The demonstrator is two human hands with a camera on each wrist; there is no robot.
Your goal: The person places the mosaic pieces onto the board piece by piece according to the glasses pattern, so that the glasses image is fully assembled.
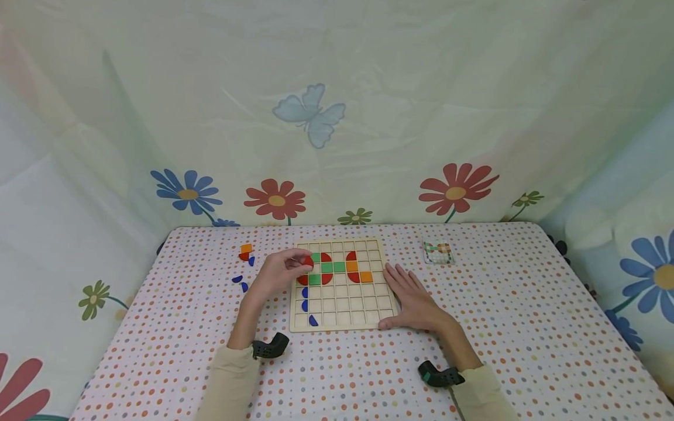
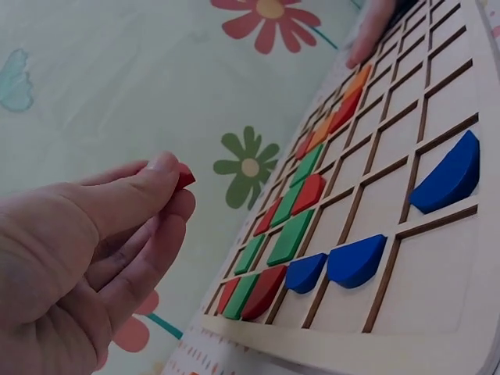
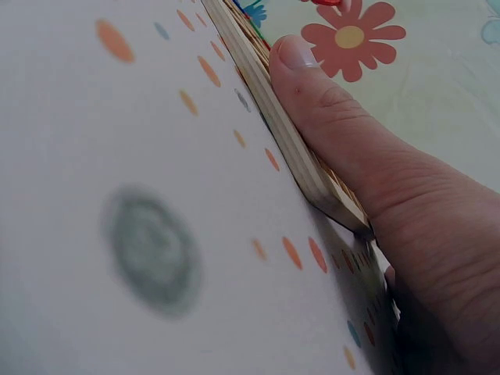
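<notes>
The left hand [image 1: 278, 272] pinches a red piece [image 2: 185, 177]; loose pieces [image 1: 246, 248] lie left of its fingers, a part-filled board [image 1: 342, 304] right; the right hand [image 1: 416, 301] has straight fingers.

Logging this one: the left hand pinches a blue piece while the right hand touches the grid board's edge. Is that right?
Not the colour: the left hand pinches a red piece, as the left wrist view shows. The right hand does touch the grid board's edge.

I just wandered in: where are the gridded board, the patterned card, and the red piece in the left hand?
Gridded board [image 1: 342, 304]: head view, on a bare square.
Patterned card [image 1: 438, 253]: head view, on its printed middle.
Red piece [image 2: 186, 178]: left wrist view, on its exposed tip.
</notes>
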